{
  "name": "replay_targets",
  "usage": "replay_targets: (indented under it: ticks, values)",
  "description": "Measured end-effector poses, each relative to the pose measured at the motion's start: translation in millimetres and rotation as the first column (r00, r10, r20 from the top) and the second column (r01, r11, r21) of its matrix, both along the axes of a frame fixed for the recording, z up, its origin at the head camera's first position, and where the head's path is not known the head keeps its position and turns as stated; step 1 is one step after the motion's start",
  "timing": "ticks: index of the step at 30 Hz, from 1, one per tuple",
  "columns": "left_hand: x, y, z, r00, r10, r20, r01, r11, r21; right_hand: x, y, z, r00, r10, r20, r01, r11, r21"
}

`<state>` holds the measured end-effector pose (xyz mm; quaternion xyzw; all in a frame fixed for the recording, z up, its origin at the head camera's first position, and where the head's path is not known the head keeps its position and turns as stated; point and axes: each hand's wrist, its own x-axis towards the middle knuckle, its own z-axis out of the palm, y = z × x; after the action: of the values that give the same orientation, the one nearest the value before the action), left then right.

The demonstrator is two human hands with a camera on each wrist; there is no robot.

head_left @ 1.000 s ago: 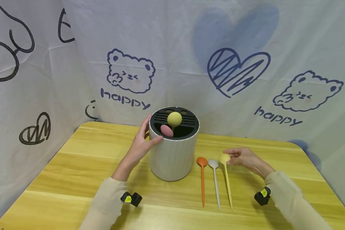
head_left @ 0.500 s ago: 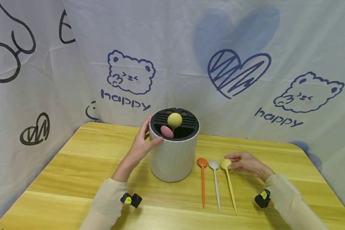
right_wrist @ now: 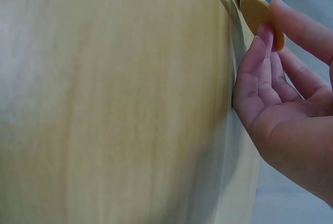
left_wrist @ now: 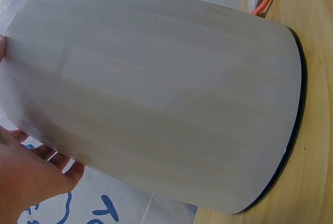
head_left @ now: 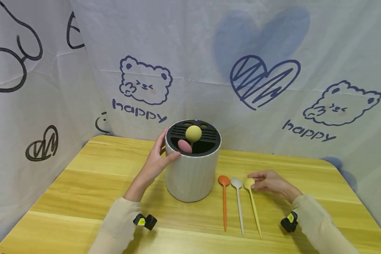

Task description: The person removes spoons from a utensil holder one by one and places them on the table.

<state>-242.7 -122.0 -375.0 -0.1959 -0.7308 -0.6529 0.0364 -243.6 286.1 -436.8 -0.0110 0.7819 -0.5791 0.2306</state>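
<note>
My left hand grips the upper left side of a white ribbed utensil holder, thumb in front and fingers behind. A round yellow utensil head and a pink one stick out of its black slotted top. To the right, my right hand pinches the bowl of a yellow spoon, whose handle points towards me. In the right wrist view, thumb and fingertips hold the spoon bowl. Beside it lie a grey-white spoon and an orange spoon, roughly parallel.
Everything stands on a wooden table. A white cloth with blue drawings hangs behind the table's back edge, and another hanging borders the left side.
My right hand has moved slightly towards me with the yellow spoon, and the spoon's handle tip has shifted right and nearer. My left hand keeps its grip on the utensil holder.
</note>
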Motion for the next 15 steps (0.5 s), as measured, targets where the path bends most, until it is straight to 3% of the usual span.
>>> replay_targets:
  ticks: [15]
  values:
    - [-1.5, 0.2, -1.8, 1.0, 0.0, -0.006, 0.0, 1.0, 0.003, -0.7, 0.7, -4.9, 1.0, 0.013, -0.015, -0.013, 1.0, 0.007]
